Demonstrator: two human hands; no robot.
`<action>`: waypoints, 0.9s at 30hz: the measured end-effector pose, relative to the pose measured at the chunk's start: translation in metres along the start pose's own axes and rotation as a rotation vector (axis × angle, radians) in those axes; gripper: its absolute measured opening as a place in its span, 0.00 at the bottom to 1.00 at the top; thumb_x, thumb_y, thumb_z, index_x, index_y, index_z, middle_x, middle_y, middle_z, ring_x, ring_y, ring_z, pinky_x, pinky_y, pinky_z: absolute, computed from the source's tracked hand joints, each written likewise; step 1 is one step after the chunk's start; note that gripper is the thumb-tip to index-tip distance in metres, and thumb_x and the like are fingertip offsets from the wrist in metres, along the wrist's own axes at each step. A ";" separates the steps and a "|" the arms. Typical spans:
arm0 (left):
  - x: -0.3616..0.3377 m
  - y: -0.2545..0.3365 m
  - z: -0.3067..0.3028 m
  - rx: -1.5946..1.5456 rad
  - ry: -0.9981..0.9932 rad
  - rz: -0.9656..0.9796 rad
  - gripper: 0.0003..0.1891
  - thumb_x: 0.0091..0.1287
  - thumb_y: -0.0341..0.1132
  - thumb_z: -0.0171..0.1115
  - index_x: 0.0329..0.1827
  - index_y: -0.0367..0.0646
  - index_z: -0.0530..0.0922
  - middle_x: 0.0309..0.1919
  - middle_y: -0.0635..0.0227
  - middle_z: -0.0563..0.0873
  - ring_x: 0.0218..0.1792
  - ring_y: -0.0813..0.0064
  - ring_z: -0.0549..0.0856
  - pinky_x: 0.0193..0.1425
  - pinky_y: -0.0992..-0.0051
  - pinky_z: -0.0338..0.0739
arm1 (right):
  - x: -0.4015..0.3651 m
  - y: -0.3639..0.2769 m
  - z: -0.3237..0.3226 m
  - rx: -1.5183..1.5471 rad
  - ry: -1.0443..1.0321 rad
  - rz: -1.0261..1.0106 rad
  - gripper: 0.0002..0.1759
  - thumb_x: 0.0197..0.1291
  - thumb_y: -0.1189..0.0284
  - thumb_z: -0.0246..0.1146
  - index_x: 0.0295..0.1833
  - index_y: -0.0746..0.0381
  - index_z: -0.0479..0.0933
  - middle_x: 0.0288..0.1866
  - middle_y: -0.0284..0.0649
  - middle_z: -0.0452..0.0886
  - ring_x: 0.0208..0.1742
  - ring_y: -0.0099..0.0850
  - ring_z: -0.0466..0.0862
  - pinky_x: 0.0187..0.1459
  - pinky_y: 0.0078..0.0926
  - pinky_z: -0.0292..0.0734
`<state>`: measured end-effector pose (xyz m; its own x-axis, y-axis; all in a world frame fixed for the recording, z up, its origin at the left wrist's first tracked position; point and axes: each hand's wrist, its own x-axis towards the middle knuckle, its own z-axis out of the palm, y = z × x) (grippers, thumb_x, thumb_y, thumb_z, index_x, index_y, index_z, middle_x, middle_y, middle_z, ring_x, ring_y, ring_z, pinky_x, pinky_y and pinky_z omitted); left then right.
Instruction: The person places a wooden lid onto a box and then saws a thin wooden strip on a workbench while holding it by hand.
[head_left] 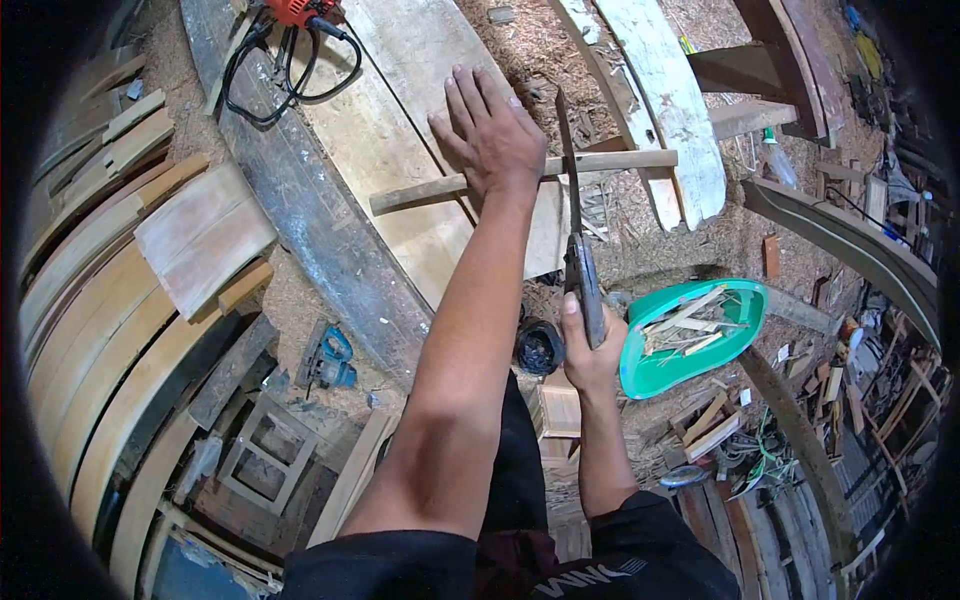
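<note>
My left hand [492,138] lies palm down with its fingers stretched over the pale boards [400,60], its heel pressing on a narrow wooden strip [420,192]. The strip lies crosswise and juts past the boards' right edge. A handsaw [574,200] is gripped by its handle in my right hand [592,345], with the thumb along the handle. Its thin dark blade points away from me and crosses the strip just right of my left hand.
A green tub [693,378] of wood offcuts sits right of my right hand, beside a dark round container [538,347]. A red power tool [292,10] with a black cord rests on the workbench. A blue power tool [333,358] lies on the floor. Curved planks [110,370] are stacked at left.
</note>
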<state>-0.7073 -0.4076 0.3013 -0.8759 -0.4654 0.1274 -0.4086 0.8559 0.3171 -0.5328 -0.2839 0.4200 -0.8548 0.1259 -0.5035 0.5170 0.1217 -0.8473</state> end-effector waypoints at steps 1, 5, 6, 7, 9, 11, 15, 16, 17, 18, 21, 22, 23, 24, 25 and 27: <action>0.000 0.000 0.001 0.002 0.000 0.002 0.32 0.72 0.42 0.46 0.78 0.39 0.61 0.80 0.55 0.58 0.81 0.60 0.52 0.81 0.46 0.35 | 0.000 0.004 -0.004 -0.053 0.007 -0.042 0.19 0.68 0.68 0.65 0.24 0.62 0.74 0.18 0.26 0.70 0.21 0.15 0.67 0.23 0.22 0.60; -0.001 -0.001 0.002 0.011 0.020 0.020 0.32 0.72 0.43 0.46 0.78 0.39 0.61 0.80 0.55 0.58 0.81 0.60 0.52 0.81 0.45 0.35 | -0.012 0.014 -0.023 -0.192 0.044 -0.102 0.21 0.66 0.70 0.66 0.21 0.61 0.69 0.16 0.27 0.64 0.20 0.15 0.64 0.22 0.24 0.56; -0.002 0.000 0.002 -0.002 0.013 0.023 0.32 0.72 0.43 0.46 0.77 0.39 0.61 0.80 0.55 0.58 0.81 0.60 0.52 0.81 0.45 0.35 | -0.025 0.017 -0.025 -0.195 0.055 -0.107 0.20 0.66 0.71 0.66 0.21 0.61 0.69 0.16 0.27 0.64 0.19 0.15 0.64 0.22 0.23 0.56; 0.001 0.000 0.004 -0.012 0.015 0.019 0.32 0.72 0.43 0.46 0.77 0.39 0.61 0.80 0.55 0.58 0.81 0.60 0.52 0.81 0.45 0.36 | -0.043 0.021 -0.026 -0.194 0.055 -0.166 0.19 0.64 0.72 0.67 0.21 0.61 0.70 0.15 0.27 0.65 0.19 0.16 0.64 0.21 0.23 0.57; -0.001 -0.001 -0.002 -0.002 -0.016 0.010 0.32 0.72 0.43 0.46 0.77 0.39 0.61 0.79 0.54 0.58 0.81 0.59 0.52 0.81 0.44 0.36 | -0.058 0.020 -0.033 -0.184 0.076 -0.096 0.18 0.64 0.73 0.67 0.21 0.62 0.71 0.15 0.27 0.65 0.19 0.15 0.64 0.21 0.23 0.59; -0.003 0.000 0.002 -0.039 0.006 0.008 0.31 0.72 0.43 0.46 0.77 0.39 0.62 0.79 0.54 0.59 0.81 0.58 0.53 0.80 0.44 0.36 | -0.041 0.014 -0.038 -0.178 0.069 -0.087 0.18 0.64 0.72 0.67 0.22 0.63 0.71 0.15 0.27 0.65 0.19 0.15 0.64 0.21 0.23 0.60; -0.007 -0.004 0.002 -0.026 0.047 0.043 0.31 0.72 0.42 0.45 0.76 0.39 0.62 0.78 0.54 0.60 0.81 0.57 0.53 0.80 0.43 0.39 | 0.002 0.018 -0.024 -0.172 0.042 -0.073 0.18 0.64 0.71 0.67 0.23 0.63 0.72 0.14 0.28 0.64 0.18 0.16 0.63 0.21 0.24 0.60; -0.001 -0.002 0.003 -0.026 0.059 0.043 0.31 0.72 0.42 0.45 0.76 0.39 0.62 0.78 0.54 0.60 0.81 0.58 0.53 0.80 0.43 0.39 | 0.005 0.019 -0.018 -0.172 0.049 -0.118 0.18 0.64 0.71 0.67 0.23 0.63 0.72 0.14 0.28 0.63 0.18 0.16 0.63 0.21 0.24 0.60; -0.002 -0.002 0.002 -0.042 0.049 0.035 0.31 0.72 0.42 0.45 0.76 0.39 0.62 0.79 0.54 0.59 0.81 0.59 0.53 0.80 0.44 0.38 | 0.002 0.019 -0.015 -0.173 0.061 -0.145 0.18 0.64 0.71 0.67 0.23 0.63 0.72 0.14 0.28 0.63 0.18 0.17 0.63 0.21 0.24 0.60; -0.006 -0.002 0.001 -0.029 0.027 0.029 0.31 0.72 0.42 0.45 0.77 0.39 0.62 0.79 0.54 0.59 0.81 0.59 0.53 0.80 0.44 0.38 | -0.003 0.018 -0.014 -0.185 0.079 -0.126 0.17 0.64 0.71 0.67 0.23 0.63 0.72 0.14 0.29 0.63 0.18 0.17 0.63 0.21 0.25 0.60; 0.000 -0.001 0.001 -0.012 0.018 0.017 0.31 0.72 0.42 0.45 0.77 0.39 0.61 0.79 0.54 0.58 0.81 0.59 0.52 0.81 0.45 0.36 | 0.000 0.017 -0.005 -0.195 0.128 -0.159 0.16 0.63 0.72 0.66 0.23 0.63 0.73 0.14 0.30 0.63 0.17 0.17 0.63 0.21 0.24 0.61; 0.007 -0.001 0.003 -0.015 0.034 0.027 0.31 0.72 0.42 0.45 0.77 0.38 0.61 0.80 0.54 0.58 0.81 0.59 0.52 0.81 0.44 0.36 | 0.001 0.017 -0.007 -0.167 0.126 -0.153 0.16 0.63 0.72 0.67 0.23 0.64 0.72 0.14 0.30 0.64 0.18 0.17 0.64 0.21 0.24 0.61; 0.008 -0.001 0.005 -0.016 0.040 0.030 0.31 0.72 0.42 0.45 0.77 0.38 0.61 0.80 0.54 0.58 0.81 0.59 0.52 0.81 0.44 0.36 | 0.010 0.019 -0.010 -0.188 0.110 -0.177 0.16 0.63 0.72 0.66 0.23 0.64 0.72 0.15 0.30 0.65 0.18 0.17 0.64 0.21 0.24 0.61; 0.000 -0.004 0.005 -0.014 0.027 0.030 0.31 0.72 0.42 0.45 0.77 0.38 0.61 0.80 0.54 0.58 0.81 0.59 0.51 0.81 0.44 0.36 | 0.015 0.019 -0.012 -0.215 0.095 -0.183 0.16 0.64 0.71 0.66 0.24 0.64 0.73 0.15 0.29 0.66 0.19 0.17 0.65 0.22 0.24 0.62; -0.001 -0.004 0.004 0.023 0.028 0.051 0.31 0.72 0.42 0.45 0.77 0.37 0.61 0.79 0.53 0.58 0.81 0.58 0.52 0.80 0.43 0.36 | 0.028 0.012 -0.008 -0.190 0.091 -0.119 0.17 0.64 0.71 0.65 0.24 0.64 0.73 0.15 0.30 0.66 0.19 0.17 0.65 0.22 0.24 0.62; -0.004 -0.003 0.000 -0.025 0.014 0.039 0.31 0.72 0.42 0.46 0.77 0.37 0.61 0.79 0.52 0.58 0.81 0.57 0.52 0.80 0.42 0.36 | 0.040 -0.001 -0.003 -0.192 0.055 -0.059 0.17 0.66 0.71 0.64 0.24 0.65 0.72 0.16 0.31 0.67 0.20 0.17 0.66 0.24 0.24 0.63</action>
<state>-0.7027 -0.4083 0.2995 -0.8875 -0.4346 0.1529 -0.3672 0.8677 0.3351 -0.5678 -0.2760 0.4013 -0.8828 0.1658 -0.4396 0.4698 0.3157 -0.8244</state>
